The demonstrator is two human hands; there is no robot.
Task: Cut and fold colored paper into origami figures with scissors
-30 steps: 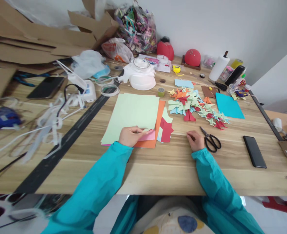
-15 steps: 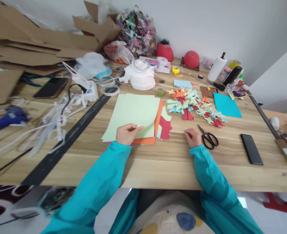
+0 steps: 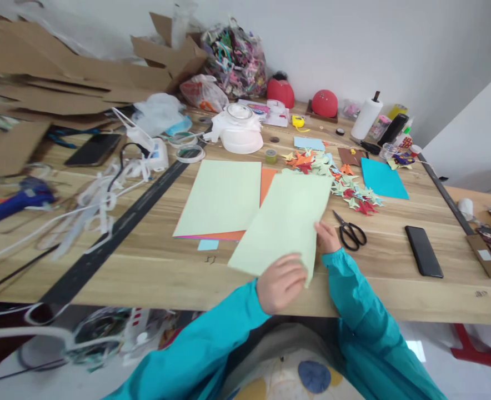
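Note:
A pale green sheet of paper point(image 3: 285, 219) is tilted in front of me, a little left of the scissors. My left hand point(image 3: 282, 282) grips its near edge, fingers curled over the top and the thumb out of sight. At the sheet's right edge, my right hand point(image 3: 327, 238) is closed on the paper. Further left lies a stack of coloured sheets point(image 3: 223, 197), pale green on top with an orange sheet point(image 3: 267, 183) showing beneath. Behind the held sheet sits a pile of small folded paper cut-outs point(image 3: 318, 161), partly covered by it. Black-handled scissors point(image 3: 351, 233) rest right of my right hand.
A black phone point(image 3: 423, 251) and a turquoise sheet point(image 3: 384, 178) lie to the right. White tape rolls point(image 3: 190, 153), a white cap-like object point(image 3: 241, 139) and a green tape roll point(image 3: 271, 156) stand behind the stack. Cables, a blue glue gun point(image 3: 20, 200) and cardboard point(image 3: 62, 72) crowd the left.
My left hand has drawn the top pale green sheet off the stack toward the right. My right hand, empty-looking before on the table, now holds that sheet's right edge.

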